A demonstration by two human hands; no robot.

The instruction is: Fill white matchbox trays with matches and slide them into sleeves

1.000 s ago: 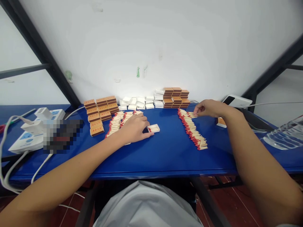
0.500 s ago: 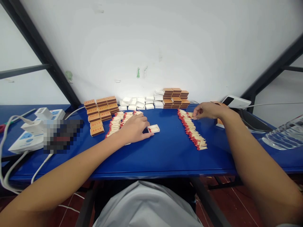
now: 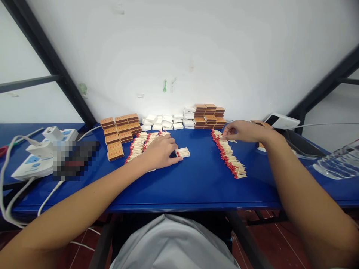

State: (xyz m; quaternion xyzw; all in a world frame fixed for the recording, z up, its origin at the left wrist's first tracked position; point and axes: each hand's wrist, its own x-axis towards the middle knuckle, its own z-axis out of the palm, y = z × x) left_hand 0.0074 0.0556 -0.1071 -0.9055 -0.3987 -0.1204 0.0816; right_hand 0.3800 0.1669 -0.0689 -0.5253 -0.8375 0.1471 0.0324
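My left hand (image 3: pixel 161 152) curls at the left end of a small white matchbox tray (image 3: pixel 183 152), thumb and fingers steadying it on the blue table. A few red-tipped matches lie inside the tray. Beneath and behind that hand spread more rows of matches (image 3: pixel 137 147), partly covered by it. Over on the right, a long slanting row of matches (image 3: pixel 230 158) runs toward me. At its far end my right hand (image 3: pixel 238 130) pinches with thumb and fingertips among the sticks; how many matches it grips is hidden.
Printed matchboxes (image 3: pixel 116 136) stand in stacks on the left, with more brown boxes (image 3: pixel 209 116) by the wall. White trays (image 3: pixel 162 122) are heaped between them. A power strip (image 3: pixel 36 162) with cables sits far left. Right are a white device (image 3: pixel 282 121) and a clear plastic bottle (image 3: pixel 336 162).
My right hand has shifted slightly left, over the far end of the match row. My left hand stays at the tray.
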